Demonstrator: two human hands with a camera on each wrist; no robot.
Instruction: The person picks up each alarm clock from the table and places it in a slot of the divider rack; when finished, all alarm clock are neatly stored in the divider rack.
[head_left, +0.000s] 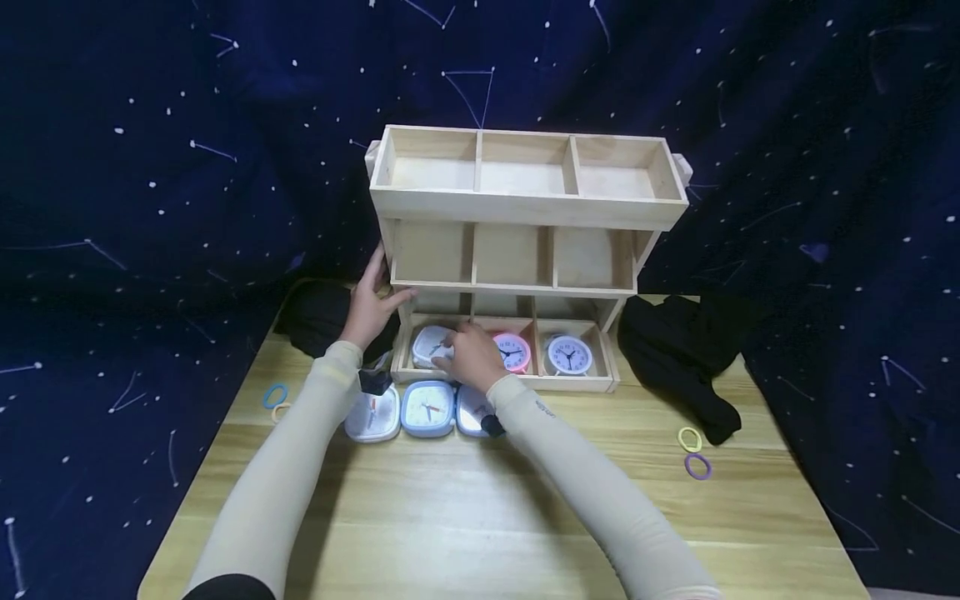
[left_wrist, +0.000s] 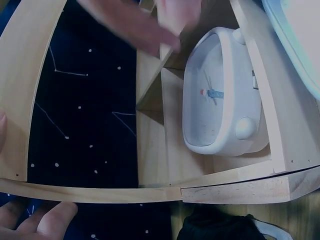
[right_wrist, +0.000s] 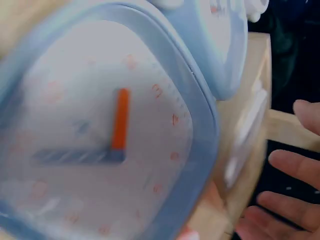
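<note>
Wooden rack [head_left: 525, 208]: sitting at the back of the table [head_left: 480, 517], three tiers, three compartments each.
Left hand [head_left: 372, 302]: pressing flat against the rack's left side post, fingers straight and spread, gripping nothing.
Right hand [head_left: 468, 354]: reaching into the bottom-left compartment, fingers resting on the white square clock [head_left: 431, 344]; whether they are curling round it, I cannot tell.
White square clock: lying in the bottom-left compartment, face up, seen clearly in the left wrist view [left_wrist: 220, 100].
Neighbours: pink round clock [head_left: 513, 352] sitting in the bottom-middle compartment, white round clock [head_left: 568, 355] in the bottom-right.
Front row: three square clocks lying on the table just before the rack, the blue one [head_left: 428, 408] in the middle, filling the right wrist view [right_wrist: 100, 135].
Sides: black cloth [head_left: 682, 350] lying right of the rack, hair rings [head_left: 693, 452] near the table's right edge.
</note>
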